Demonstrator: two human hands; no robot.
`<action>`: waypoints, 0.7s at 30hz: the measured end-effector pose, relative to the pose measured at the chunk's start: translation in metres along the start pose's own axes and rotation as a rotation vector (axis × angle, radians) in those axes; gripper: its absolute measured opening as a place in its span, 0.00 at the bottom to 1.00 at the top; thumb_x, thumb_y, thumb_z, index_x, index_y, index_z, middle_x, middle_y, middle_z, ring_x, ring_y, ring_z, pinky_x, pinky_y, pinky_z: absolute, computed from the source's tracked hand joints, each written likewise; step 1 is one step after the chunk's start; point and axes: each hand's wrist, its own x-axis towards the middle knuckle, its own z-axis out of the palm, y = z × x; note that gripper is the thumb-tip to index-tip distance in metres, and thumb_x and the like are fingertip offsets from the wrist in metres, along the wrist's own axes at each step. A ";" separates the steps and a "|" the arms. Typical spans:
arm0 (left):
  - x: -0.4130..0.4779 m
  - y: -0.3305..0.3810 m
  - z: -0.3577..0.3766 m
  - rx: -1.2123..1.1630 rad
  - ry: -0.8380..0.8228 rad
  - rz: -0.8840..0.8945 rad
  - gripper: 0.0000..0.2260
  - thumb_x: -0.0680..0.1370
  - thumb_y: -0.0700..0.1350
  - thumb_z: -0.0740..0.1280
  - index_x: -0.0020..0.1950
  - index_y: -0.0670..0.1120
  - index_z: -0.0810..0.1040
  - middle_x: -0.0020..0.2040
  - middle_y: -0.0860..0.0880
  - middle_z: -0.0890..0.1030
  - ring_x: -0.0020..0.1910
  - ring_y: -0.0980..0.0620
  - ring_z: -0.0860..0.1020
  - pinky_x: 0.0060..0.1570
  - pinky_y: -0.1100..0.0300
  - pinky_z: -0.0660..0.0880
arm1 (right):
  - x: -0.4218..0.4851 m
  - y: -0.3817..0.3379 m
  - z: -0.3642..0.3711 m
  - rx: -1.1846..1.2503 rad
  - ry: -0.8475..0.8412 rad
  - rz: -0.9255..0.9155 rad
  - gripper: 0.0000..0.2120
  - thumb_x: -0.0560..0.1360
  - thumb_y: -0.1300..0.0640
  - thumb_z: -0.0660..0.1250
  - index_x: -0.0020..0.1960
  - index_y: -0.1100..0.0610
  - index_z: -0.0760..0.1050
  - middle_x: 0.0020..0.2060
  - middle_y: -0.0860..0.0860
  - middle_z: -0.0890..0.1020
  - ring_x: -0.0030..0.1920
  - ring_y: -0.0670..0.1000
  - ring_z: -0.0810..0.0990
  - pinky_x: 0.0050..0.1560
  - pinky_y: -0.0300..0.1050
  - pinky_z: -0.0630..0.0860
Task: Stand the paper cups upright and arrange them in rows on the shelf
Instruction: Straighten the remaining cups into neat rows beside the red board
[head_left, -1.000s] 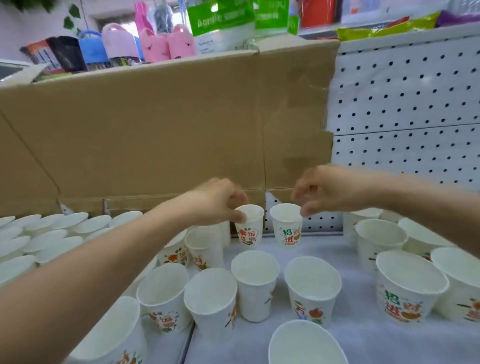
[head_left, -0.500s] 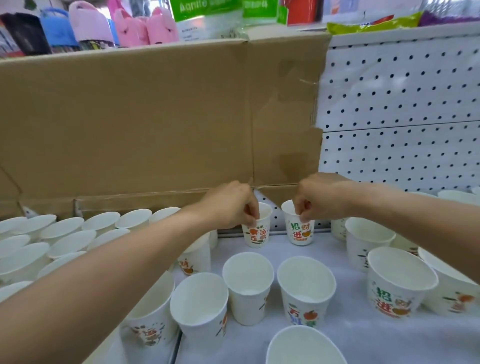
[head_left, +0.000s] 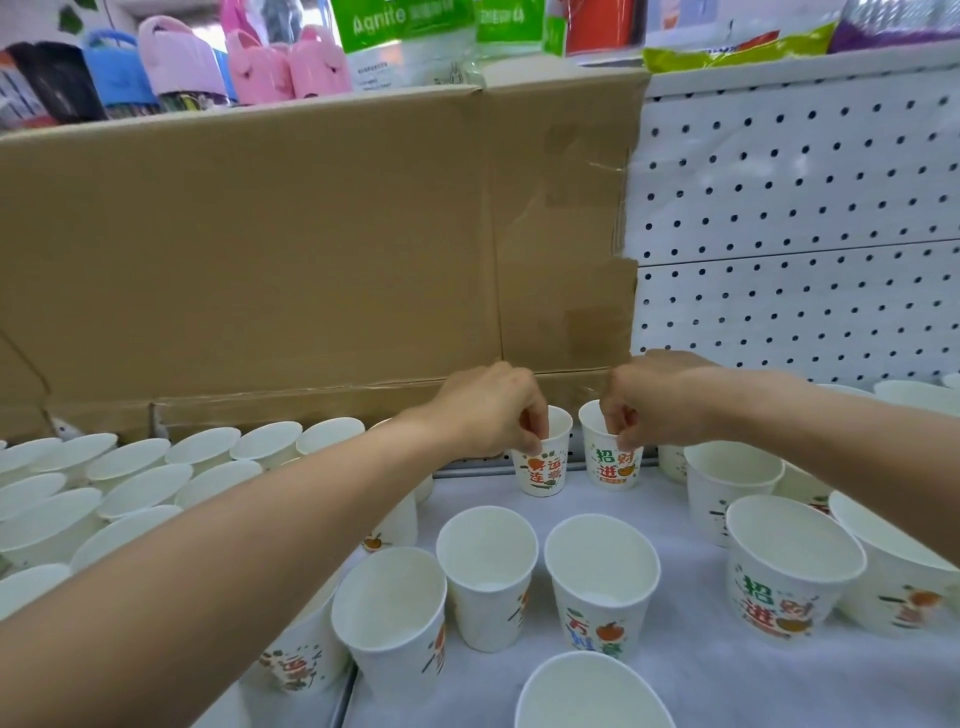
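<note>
My left hand (head_left: 488, 410) pinches the rim of a white paper cup with red print (head_left: 540, 465); my right hand (head_left: 654, 400) pinches a white paper cup with green print (head_left: 613, 465). Both stand upright, side by side, at the back of the white shelf (head_left: 701, 670).

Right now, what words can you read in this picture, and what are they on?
"Agnite": green bag up top.
"好运连连", a bit blurry: back left cup, held by left hand.
"招财进": back right cup, held by right hand; also front right cup.
"万": front middle cup; rest blurred.
Small print on green bag: too blurred.
</note>
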 end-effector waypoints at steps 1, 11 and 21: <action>-0.001 0.001 -0.001 0.004 -0.007 0.001 0.08 0.71 0.51 0.74 0.49 0.54 0.84 0.41 0.58 0.80 0.43 0.54 0.77 0.34 0.61 0.69 | -0.001 0.000 0.000 0.000 -0.005 0.003 0.07 0.72 0.48 0.71 0.38 0.46 0.74 0.34 0.40 0.75 0.39 0.47 0.76 0.36 0.40 0.70; -0.092 -0.065 -0.070 -0.156 0.009 -0.247 0.04 0.74 0.52 0.72 0.45 0.54 0.85 0.40 0.59 0.84 0.40 0.65 0.79 0.42 0.66 0.76 | 0.019 -0.048 -0.025 0.126 0.207 -0.187 0.06 0.76 0.48 0.66 0.50 0.47 0.79 0.38 0.41 0.78 0.41 0.46 0.77 0.41 0.44 0.76; -0.134 -0.088 -0.046 -0.284 -0.082 -0.255 0.03 0.71 0.50 0.75 0.43 0.53 0.85 0.41 0.59 0.84 0.42 0.62 0.80 0.43 0.68 0.74 | 0.093 -0.132 -0.017 0.066 0.243 -0.361 0.10 0.75 0.50 0.68 0.55 0.48 0.76 0.41 0.43 0.72 0.41 0.48 0.71 0.31 0.41 0.61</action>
